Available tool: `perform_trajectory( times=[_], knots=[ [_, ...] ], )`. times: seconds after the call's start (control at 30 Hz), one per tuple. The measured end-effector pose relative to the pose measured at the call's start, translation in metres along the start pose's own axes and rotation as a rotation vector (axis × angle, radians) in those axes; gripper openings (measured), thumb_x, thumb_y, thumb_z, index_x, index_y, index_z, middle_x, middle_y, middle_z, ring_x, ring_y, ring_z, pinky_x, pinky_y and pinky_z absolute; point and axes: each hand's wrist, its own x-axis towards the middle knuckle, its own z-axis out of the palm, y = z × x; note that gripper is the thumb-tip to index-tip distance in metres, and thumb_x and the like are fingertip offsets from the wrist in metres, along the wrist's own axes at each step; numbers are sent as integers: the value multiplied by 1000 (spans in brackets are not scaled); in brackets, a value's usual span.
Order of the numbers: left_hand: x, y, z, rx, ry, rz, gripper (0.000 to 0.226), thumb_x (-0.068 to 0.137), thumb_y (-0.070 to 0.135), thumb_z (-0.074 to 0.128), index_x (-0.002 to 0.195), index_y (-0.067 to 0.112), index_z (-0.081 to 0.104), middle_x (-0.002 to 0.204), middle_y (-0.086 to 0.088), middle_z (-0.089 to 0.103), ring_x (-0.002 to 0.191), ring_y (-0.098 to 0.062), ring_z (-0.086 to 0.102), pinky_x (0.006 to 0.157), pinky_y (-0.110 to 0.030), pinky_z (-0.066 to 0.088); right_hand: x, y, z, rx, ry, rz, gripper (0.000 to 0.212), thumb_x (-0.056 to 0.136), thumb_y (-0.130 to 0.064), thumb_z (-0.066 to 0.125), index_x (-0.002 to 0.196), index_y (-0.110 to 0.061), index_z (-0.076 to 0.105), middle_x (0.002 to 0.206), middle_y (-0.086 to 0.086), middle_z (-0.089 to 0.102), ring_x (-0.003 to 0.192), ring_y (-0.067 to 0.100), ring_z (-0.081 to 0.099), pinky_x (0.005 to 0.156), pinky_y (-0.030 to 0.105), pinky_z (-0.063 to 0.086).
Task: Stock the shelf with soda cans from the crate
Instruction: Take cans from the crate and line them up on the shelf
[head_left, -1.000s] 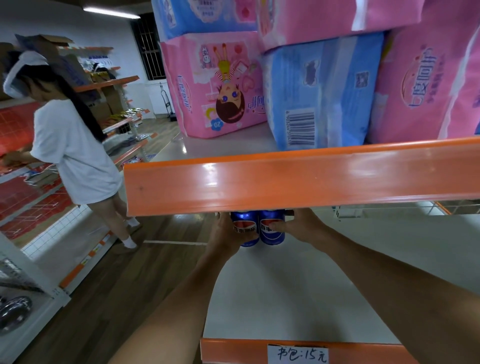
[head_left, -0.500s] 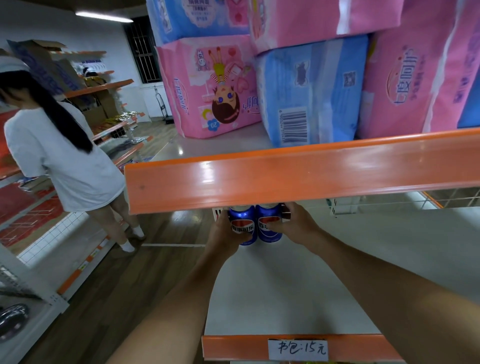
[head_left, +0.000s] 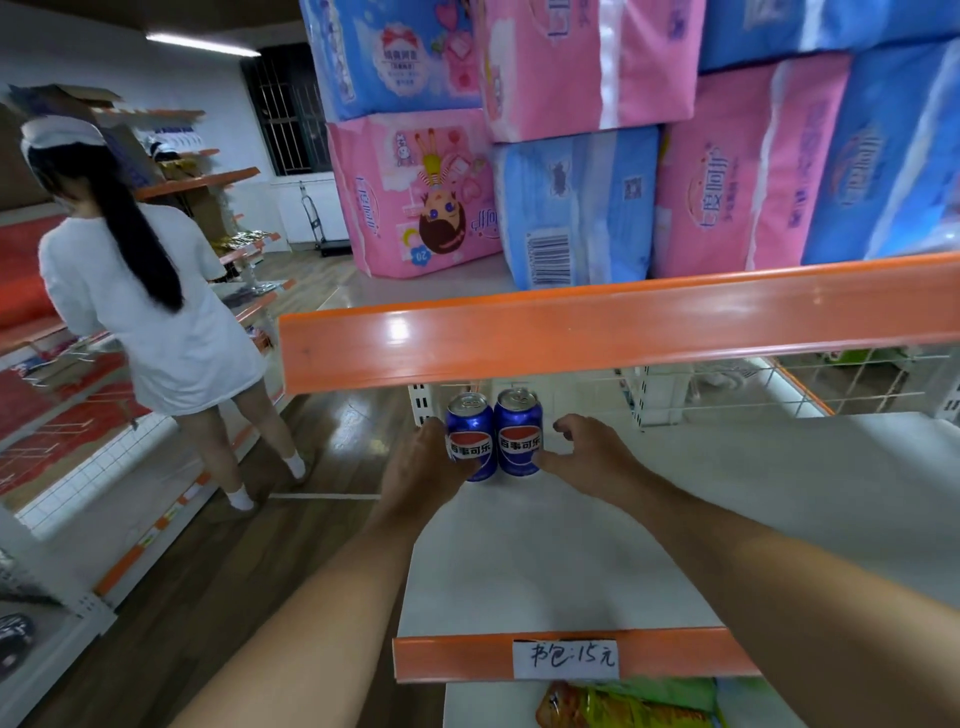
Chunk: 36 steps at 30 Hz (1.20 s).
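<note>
Your left hand (head_left: 423, 467) gripped the left can (head_left: 470, 442); right hand (head_left: 587, 457), fingers loose, thumb touching right can (head_left: 518, 439), both upright on the shelf (head_left: 727, 519).

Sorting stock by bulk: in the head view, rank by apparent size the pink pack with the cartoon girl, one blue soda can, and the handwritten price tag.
1. Pink pack
2. Price tag
3. Soda can
The tag sits nearer the camera, so the lower two are unsure.
</note>
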Motion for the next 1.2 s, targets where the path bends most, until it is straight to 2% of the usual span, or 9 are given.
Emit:
perform_trajectory(
  times=[0.07,0.13,0.27,0.47,0.57,0.67,0.83,1.03,1.2],
  knots=[
    [-9,13,-10,47,2,39,38,90,29,71,123,12,61,117,-8,68,103,-25,64,72,-28,44,-9,-2,-6,-22,12,-21,66,86,-39,73,139,-7,50,138,11,55,123,23,55,94,30,46],
    [-15,22,-17,67,3,54,34,90,30,69,119,15,62,113,-6,69,98,-25,64,72,-31,48,-19,-4,-11,-25,24,-34,61,86,-38,73,136,-8,54,134,10,58,119,22,57,92,30,48],
    [-31,37,-27,79,-47,88,29,87,32,69,111,19,61,102,-1,64,91,-24,62,72,-31,47,-43,-6,-22,-62,35,-41,51,88,-38,71,128,-10,60,125,8,62,106,21,61,82,25,45],
    [-66,47,-23,153,-136,161,22,86,43,67,90,25,56,93,1,63,94,-26,65,74,-32,50,-100,-8,-33,-127,17,46,51,89,-44,68,132,-17,58,131,4,60,116,20,58,85,23,41],
    [-92,50,-18,190,-197,238,32,86,47,67,105,23,58,104,-1,65,96,-24,64,73,-32,48,-143,-8,-39,-143,28,99,50,88,-42,70,131,-18,60,130,4,61,116,20,59,89,23,43],
    [-120,51,-13,178,-257,278,47,85,47,68,123,21,57,115,0,64,103,-23,63,81,-33,50,-191,-6,-46,-184,26,129,45,89,-36,70,128,-16,63,125,5,64,113,22,60,92,26,45],
    [-167,58,-4,117,-330,306,46,82,41,69,124,23,61,118,0,68,107,-22,64,93,-37,53,-257,2,-54,-226,39,213,39,88,-33,71,123,-18,67,118,4,69,108,21,63,87,23,46],
    [-214,70,-1,90,-398,369,41,79,46,67,115,27,63,115,-4,70,105,-26,66,91,-40,55,-315,7,-59,-270,15,264,32,87,-32,72,116,-16,70,111,4,71,102,20,65,78,22,47],
    [-252,78,15,115,-441,440,40,85,43,66,121,24,61,120,-2,67,110,-25,63,93,-38,52,-355,19,-57,-267,-17,298,32,87,-33,71,114,-14,70,111,6,71,102,21,66,86,30,54]
  ],
)
